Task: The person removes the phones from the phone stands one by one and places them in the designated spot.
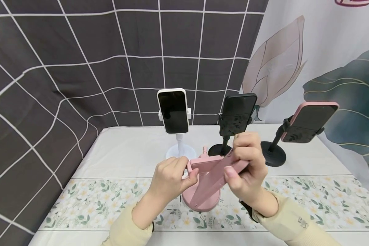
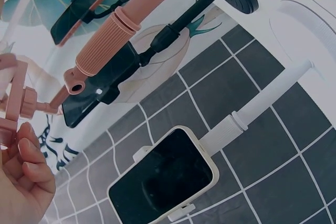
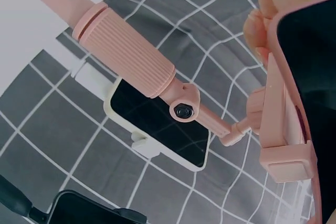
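A pink phone stand rests its round base [image 1: 213, 203] on the table between the hands. My left hand [image 1: 169, 176] pinches the end of its phone clamp [image 1: 206, 164] between thumb and fingers. My right hand [image 1: 250, 165] grips a pink phone [image 3: 302, 30], thumb on one side and fingers curled over the other. The phone lies tilted against the clamp, and one clamp arm laps its edge in the right wrist view. Below the clamp, the ribbed collar and hinge of the stand [image 2: 107, 45] show in the left wrist view.
Behind stand a white stand with a white-framed phone [image 1: 173, 111], a black stand with a black phone [image 1: 237, 114], and, at the right, a black stand with a pink-edged phone [image 1: 310, 122]. A floral runner [image 1: 104, 201] crosses the white table. Dark grid cloth [image 1: 135, 75] hangs behind.
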Action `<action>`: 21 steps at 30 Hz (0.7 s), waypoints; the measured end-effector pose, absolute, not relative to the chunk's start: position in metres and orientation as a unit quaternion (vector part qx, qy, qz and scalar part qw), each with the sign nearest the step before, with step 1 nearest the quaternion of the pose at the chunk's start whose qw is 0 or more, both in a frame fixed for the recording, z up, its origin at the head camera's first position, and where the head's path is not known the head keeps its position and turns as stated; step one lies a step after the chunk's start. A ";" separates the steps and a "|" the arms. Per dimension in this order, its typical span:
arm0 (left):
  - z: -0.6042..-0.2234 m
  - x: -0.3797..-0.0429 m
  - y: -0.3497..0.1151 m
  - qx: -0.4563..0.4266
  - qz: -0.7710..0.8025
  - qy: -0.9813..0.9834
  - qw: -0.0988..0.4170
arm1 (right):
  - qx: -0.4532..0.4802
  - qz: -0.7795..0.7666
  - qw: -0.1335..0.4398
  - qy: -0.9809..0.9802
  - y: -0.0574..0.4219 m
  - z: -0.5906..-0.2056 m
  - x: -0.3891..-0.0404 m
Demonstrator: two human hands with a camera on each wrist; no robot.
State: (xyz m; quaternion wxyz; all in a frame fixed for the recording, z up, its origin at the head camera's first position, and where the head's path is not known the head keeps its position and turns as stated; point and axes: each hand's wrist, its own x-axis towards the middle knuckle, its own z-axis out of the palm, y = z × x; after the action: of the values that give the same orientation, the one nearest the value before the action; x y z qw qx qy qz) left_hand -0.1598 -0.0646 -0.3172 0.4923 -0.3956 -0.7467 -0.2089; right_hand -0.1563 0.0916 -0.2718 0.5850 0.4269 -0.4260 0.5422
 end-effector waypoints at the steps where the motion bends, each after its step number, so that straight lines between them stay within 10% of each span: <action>1: -0.317 -0.160 -0.064 -0.396 -0.212 -0.747 0.490 | 0.426 0.563 0.586 -0.398 0.092 -0.274 -0.157; 13: -0.318 -0.158 -0.060 -0.392 -0.244 -0.746 0.480 | 0.418 0.617 0.612 -0.266 0.122 -0.282 -0.152; 21: -0.315 -0.160 -0.043 -0.459 -0.331 -0.730 0.384 | 0.398 0.588 0.631 -0.313 0.135 -0.290 -0.149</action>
State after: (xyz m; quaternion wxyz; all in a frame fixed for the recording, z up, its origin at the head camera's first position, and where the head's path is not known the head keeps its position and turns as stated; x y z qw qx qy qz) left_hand -0.1602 -0.0435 -0.3145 0.3838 -0.4589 -0.7297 -0.3312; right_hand -0.1491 0.1348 -0.2900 0.6305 0.3984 -0.3130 0.5880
